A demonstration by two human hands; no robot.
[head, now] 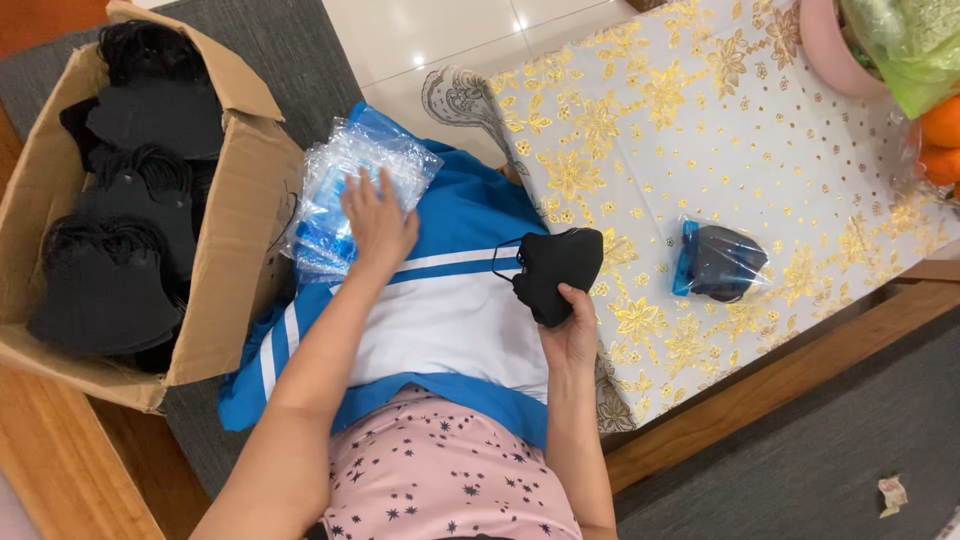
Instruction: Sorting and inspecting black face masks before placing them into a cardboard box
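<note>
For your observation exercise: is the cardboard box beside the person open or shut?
Open. The cardboard box has its flaps folded outward, and stacks of black masks show inside it.

Bright, even indoor light fills the room. Ceiling lamps glint as small white spots on the glossy floor tiles [440, 40]. Shadows stay soft. The black masks in the cardboard box [225, 300] lose detail; focus is sharp throughout.

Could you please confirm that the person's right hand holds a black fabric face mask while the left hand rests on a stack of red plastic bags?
Not quite: the head view shows the stack of clear and blue plastic bags, not red, under the left hand. The right hand does hold the black fabric face mask.
</note>
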